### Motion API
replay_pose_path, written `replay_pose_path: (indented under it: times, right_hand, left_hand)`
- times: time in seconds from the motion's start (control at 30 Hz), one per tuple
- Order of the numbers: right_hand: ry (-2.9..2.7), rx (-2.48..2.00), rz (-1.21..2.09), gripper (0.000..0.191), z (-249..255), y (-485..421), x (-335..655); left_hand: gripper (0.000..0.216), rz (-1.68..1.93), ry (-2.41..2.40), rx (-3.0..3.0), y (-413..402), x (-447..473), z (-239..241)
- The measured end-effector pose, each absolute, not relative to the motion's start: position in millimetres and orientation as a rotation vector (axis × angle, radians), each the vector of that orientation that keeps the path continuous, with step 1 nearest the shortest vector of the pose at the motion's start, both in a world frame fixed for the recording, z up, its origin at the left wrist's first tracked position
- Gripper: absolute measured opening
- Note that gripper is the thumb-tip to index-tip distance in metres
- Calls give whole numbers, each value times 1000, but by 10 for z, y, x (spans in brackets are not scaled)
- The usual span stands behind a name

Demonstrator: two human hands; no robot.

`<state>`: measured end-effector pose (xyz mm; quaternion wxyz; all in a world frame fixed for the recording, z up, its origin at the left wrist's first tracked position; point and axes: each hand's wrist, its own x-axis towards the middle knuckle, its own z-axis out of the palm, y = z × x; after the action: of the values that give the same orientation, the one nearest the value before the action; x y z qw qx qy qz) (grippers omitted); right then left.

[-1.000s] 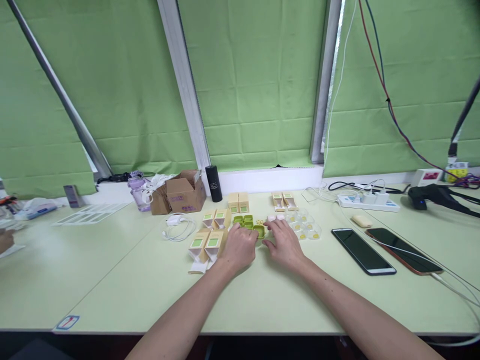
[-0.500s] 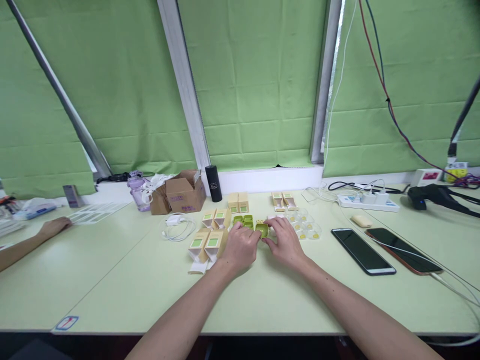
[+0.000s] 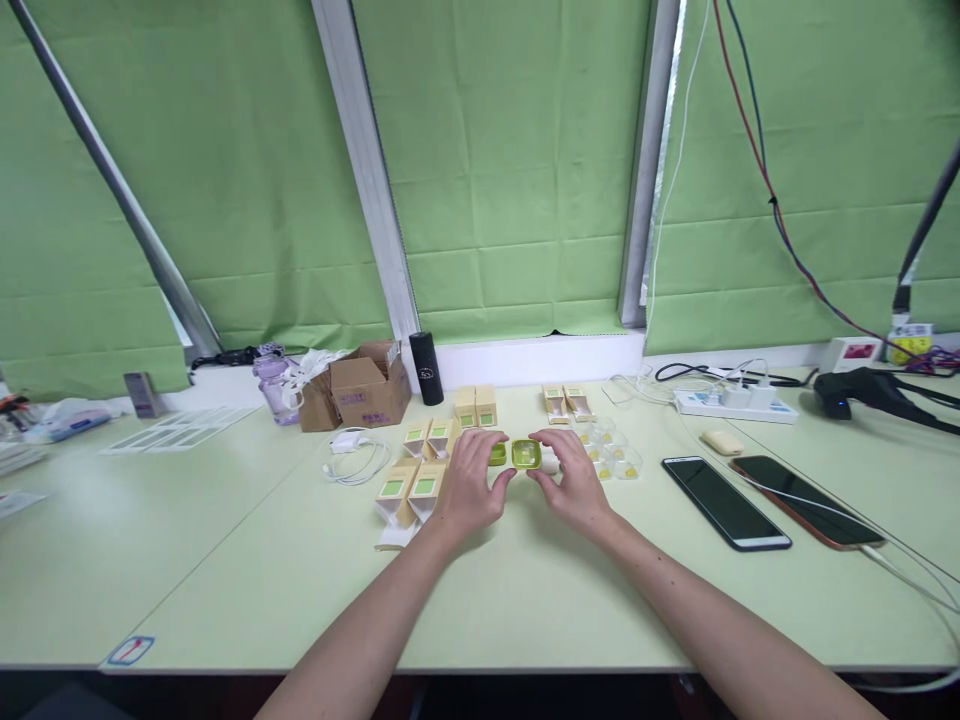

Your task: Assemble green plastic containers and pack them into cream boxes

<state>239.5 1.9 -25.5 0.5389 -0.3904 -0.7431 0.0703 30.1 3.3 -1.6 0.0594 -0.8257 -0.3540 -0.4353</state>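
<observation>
My left hand (image 3: 471, 487) and my right hand (image 3: 574, 482) meet at the middle of the pale green table (image 3: 225, 560). Between their fingertips they pinch a small green square case (image 3: 526, 454), tipped up so its face shows. Another green case (image 3: 498, 452) lies just behind my left fingers. Small tan boxes with green labels (image 3: 411, 488) stand left of my left hand. Clear little cups with yellow bits (image 3: 611, 455) sit right of my right hand, and a white piece (image 3: 551, 461) lies by my right fingers.
A cardboard box (image 3: 370, 388), a black cylinder (image 3: 425, 367) and a purple bottle (image 3: 271, 384) stand at the back. A white cable (image 3: 352, 458) lies left of the boxes. Two phones (image 3: 726, 502) and a power strip (image 3: 733, 402) lie right.
Both hands have lifted the green case off the table and tipped it upright between the fingertips. A person's arm at the far left edge has gone out of view.
</observation>
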Motion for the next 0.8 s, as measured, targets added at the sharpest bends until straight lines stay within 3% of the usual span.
replay_pose_path:
  times: [0.8]
  right_hand:
    - [-1647, -819, 218, 41, -265, -25, 2368]
  left_hand:
    - [40, -1418, -894, -2489, 45, 321, -32]
